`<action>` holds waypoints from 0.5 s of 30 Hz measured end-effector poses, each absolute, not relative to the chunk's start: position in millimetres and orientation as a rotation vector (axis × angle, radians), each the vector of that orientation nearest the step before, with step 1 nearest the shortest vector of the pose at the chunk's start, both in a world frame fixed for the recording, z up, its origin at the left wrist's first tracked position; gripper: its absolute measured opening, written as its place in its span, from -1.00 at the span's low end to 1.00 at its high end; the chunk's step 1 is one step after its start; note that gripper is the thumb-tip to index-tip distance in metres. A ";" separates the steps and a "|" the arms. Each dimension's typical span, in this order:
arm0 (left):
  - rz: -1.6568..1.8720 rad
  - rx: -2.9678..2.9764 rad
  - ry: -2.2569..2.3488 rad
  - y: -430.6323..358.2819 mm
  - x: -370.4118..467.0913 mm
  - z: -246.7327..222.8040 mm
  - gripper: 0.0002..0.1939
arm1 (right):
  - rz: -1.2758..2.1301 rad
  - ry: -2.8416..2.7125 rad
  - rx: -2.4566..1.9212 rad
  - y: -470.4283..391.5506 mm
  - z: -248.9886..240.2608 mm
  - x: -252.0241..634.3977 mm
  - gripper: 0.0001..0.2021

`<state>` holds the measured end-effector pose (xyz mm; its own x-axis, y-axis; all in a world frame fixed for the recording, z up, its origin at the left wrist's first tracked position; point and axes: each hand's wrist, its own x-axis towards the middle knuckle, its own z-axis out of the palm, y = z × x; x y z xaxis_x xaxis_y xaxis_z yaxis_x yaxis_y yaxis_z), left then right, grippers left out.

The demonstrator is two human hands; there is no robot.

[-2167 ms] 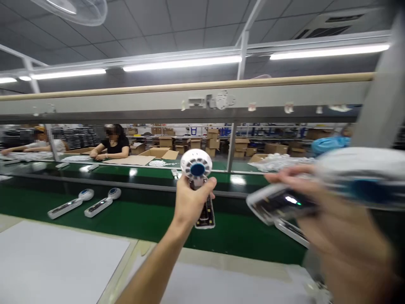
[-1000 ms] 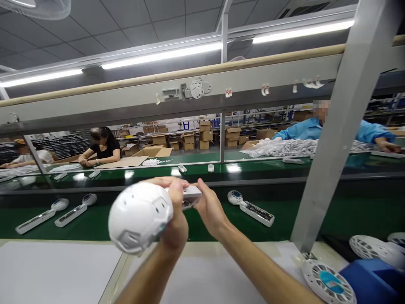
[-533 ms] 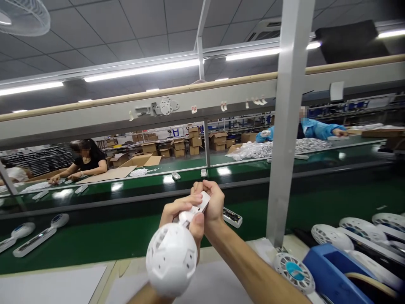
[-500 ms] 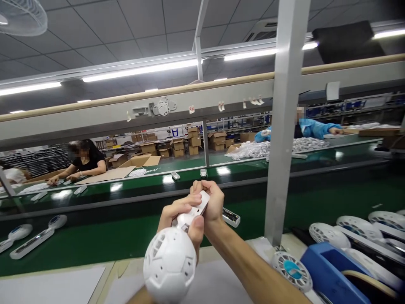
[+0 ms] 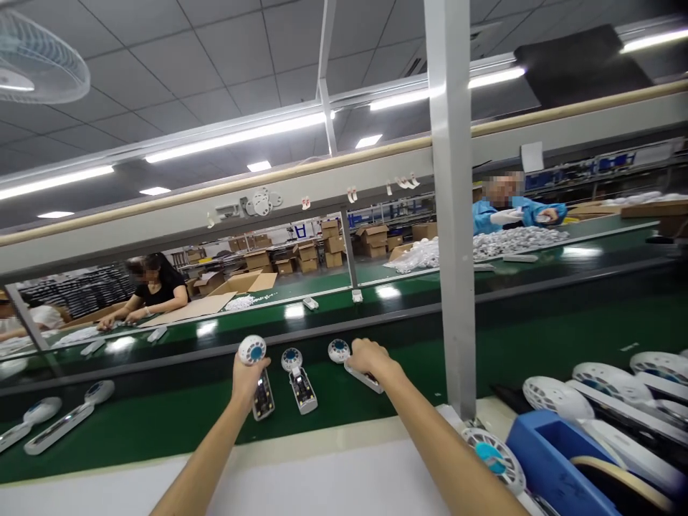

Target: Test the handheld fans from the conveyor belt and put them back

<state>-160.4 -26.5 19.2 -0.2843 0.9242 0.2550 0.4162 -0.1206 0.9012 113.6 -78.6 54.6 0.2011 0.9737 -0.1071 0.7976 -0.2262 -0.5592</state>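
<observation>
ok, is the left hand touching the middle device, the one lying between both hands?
Apart. The head view shows a strip of green belt between the left hand and the middle device.

Grey ceiling panels (image 5: 370,43) spread at twelve o'clock; a fan (image 5: 43,57) shows at ten, a lit tube (image 5: 656,41) at two.

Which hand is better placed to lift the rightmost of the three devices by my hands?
Right, most likely: your right hand covers part of that device, while your left hand grasps another device, beyond the middle one.
</observation>
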 end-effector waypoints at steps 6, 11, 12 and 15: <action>1.071 1.717 2.112 -24.4 -199.1 -22.3 -0.63 | 0.664 -1.723 -2.264 -67.3 20.0 102.2 -0.73; 0.993 2.150 2.092 -36.4 -196.5 -15.0 -0.65 | 0.867 -1.659 -2.177 -57.6 7.0 97.5 -0.81; 0.979 2.251 2.022 -42.3 -189.5 -12.9 -0.64 | 0.902 -1.629 -2.144 -56.1 6.5 97.0 -0.81; 0.926 2.477 1.758 -70.3 -157.7 -16.4 -0.67 | 0.997 -1.531 -1.979 -55.1 9.4 95.2 -0.81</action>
